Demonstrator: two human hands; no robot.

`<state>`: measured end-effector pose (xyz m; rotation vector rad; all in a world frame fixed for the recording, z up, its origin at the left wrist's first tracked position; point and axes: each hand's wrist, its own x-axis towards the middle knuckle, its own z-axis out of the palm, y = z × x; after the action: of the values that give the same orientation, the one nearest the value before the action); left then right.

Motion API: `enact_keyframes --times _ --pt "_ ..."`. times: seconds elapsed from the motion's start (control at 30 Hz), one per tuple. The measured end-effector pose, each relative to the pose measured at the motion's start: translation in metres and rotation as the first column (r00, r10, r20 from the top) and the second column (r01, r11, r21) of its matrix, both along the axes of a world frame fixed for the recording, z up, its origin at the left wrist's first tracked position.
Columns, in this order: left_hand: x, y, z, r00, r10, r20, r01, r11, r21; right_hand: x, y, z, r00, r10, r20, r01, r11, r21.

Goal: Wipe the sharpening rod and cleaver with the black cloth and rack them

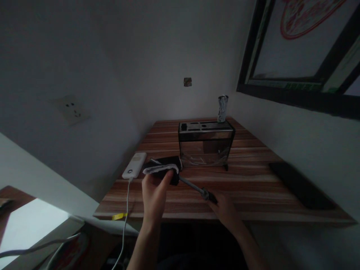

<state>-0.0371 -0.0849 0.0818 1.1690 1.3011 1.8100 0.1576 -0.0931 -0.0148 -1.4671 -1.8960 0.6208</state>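
My left hand (154, 191) is closed around a black block-like object (174, 178) with a pale, crumpled cloth-like strip (160, 168) along it; its kind is too dark to make out. My right hand (225, 210) grips the dark end of a grey rod-like piece (194, 185), which has a bulge near my fingers. The rod's far end reaches the black object, but I cannot tell whether the two are joined. Both hands are above the front of the wooden table (239, 187). Just behind them stands a clear tank (205, 150) with a black-framed top.
A foil-like cylinder (222, 108) stands on the tank's top. Left of my hands lies a white device (135, 165), its white cable (126, 210) hanging over the table edge near a yellow tag (119, 216). At right lies a flat black slab (300, 185). Walls border the table.
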Motion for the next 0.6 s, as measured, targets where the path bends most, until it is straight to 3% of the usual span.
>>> enact_keyframes --times 0.2,0.4,0.6 --pt "0.013 -0.001 -0.017 0.989 -0.141 -0.039 0.137 0.986 -0.094 0.000 0.000 0.003 0.999 0.019 -0.040 -0.019 1.000 -0.003" --pt "0.042 -0.005 -0.051 0.936 -0.287 -0.205 0.255 0.953 -0.166 -0.001 0.002 0.002 0.998 0.031 -0.051 -0.031 1.000 0.005" --pt "0.061 -0.017 -0.072 0.965 -0.247 -0.092 0.234 0.963 -0.134 0.001 0.000 0.001 0.999 0.049 0.018 -0.050 0.999 0.017"
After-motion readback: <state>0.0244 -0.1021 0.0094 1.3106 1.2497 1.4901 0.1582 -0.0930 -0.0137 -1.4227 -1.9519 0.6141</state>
